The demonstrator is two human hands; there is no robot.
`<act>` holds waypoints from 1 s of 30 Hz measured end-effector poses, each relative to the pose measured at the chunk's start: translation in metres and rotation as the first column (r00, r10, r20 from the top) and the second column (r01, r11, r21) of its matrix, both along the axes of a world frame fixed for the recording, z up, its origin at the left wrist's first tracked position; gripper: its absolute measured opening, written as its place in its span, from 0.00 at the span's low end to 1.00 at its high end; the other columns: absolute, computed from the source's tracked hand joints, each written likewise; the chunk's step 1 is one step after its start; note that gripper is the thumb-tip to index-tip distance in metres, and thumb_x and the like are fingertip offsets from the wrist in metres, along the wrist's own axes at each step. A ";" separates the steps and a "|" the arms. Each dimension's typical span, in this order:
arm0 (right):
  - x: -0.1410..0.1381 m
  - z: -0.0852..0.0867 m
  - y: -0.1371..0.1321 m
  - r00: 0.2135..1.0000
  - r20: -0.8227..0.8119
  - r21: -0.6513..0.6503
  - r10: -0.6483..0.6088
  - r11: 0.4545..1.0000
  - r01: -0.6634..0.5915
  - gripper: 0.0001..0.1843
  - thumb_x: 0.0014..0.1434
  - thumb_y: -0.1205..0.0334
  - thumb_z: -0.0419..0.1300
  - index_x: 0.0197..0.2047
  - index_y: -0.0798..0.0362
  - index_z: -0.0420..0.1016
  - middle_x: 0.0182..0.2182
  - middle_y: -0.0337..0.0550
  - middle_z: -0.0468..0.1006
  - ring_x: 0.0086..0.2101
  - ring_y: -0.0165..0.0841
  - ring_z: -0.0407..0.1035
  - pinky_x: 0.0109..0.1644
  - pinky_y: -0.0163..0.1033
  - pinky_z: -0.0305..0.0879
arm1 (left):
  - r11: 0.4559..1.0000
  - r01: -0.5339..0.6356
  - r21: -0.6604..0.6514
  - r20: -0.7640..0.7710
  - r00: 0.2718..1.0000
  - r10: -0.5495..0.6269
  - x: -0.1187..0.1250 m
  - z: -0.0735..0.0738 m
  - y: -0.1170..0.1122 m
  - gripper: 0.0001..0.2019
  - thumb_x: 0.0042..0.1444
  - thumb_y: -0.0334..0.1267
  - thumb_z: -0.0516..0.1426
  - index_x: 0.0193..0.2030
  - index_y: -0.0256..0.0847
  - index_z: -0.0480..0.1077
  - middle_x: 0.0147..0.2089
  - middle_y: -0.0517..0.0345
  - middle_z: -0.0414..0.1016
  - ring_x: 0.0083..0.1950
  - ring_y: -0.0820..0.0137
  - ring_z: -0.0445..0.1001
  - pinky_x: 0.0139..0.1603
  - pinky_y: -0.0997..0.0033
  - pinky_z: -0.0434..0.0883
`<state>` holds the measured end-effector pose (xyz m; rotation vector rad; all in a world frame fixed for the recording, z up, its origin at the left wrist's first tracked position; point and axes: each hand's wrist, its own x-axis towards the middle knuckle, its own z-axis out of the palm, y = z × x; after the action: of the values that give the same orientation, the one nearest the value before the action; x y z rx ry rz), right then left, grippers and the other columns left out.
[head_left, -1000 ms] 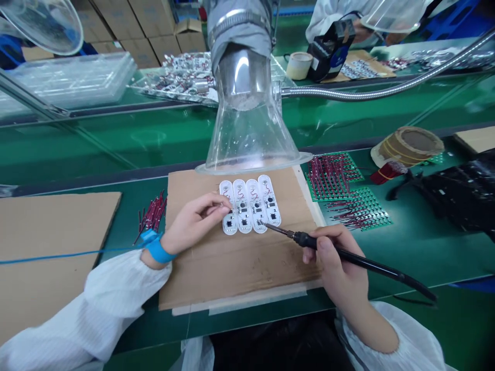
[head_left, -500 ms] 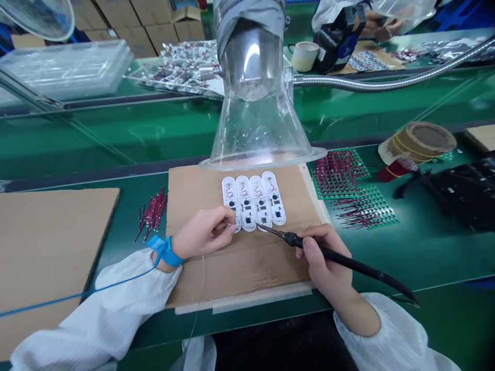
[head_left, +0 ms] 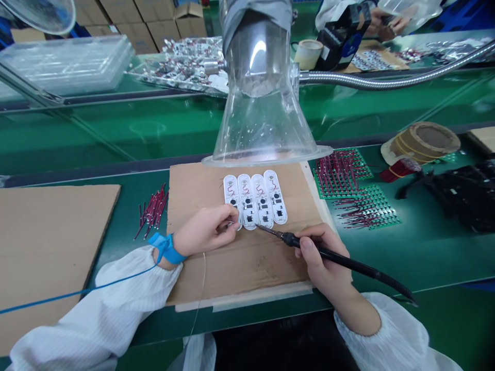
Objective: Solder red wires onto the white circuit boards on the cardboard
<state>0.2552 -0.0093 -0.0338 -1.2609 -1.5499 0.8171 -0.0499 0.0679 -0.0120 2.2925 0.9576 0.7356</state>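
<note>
Several long white circuit boards (head_left: pixel 262 198) with rounded ends lie side by side on a sheet of brown cardboard (head_left: pixel 255 278). My right hand (head_left: pixel 327 260) is closed around the black handle of a soldering iron (head_left: pixel 363 268), whose tip is at the lower ends of the middle boards. Whether the tip touches a board, I cannot tell. My left hand (head_left: pixel 211 226), with a blue strap at its wrist, pinches thin solder wire (head_left: pixel 204 273) over the lower end of the leftmost board, partly hiding it. The wire's tail hangs down past the cardboard's front edge.
A clear funnel-shaped hood (head_left: pixel 266 123) hangs low above the boards. Dark red wires (head_left: pixel 152 211) lie to the left. Green panels with red wires (head_left: pixel 336 172) and a brown round container (head_left: pixel 421 141) are to the right. Across the bench, another person's hands (head_left: pixel 386 23) are visible.
The whole view has shifted slightly. Both hands keep nearly the same pose, with the iron's tip still by the boards' lower ends.
</note>
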 end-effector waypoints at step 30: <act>0.001 0.002 0.003 0.997 0.008 -0.033 0.078 0.996 -0.078 0.06 0.77 0.52 0.65 0.50 0.45 0.79 0.29 0.35 0.81 0.27 0.30 0.78 0.31 0.32 0.74 | 1.000 -0.017 -0.009 -0.023 1.000 0.017 -0.002 -0.001 0.000 0.03 0.65 0.32 0.53 0.40 0.43 0.67 0.26 0.72 0.60 0.23 0.78 0.58 0.27 0.78 0.56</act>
<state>0.2562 -0.0065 -0.0317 -1.2356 -1.6073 0.8903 -0.0515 0.0678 -0.0126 2.2916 0.9905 0.7116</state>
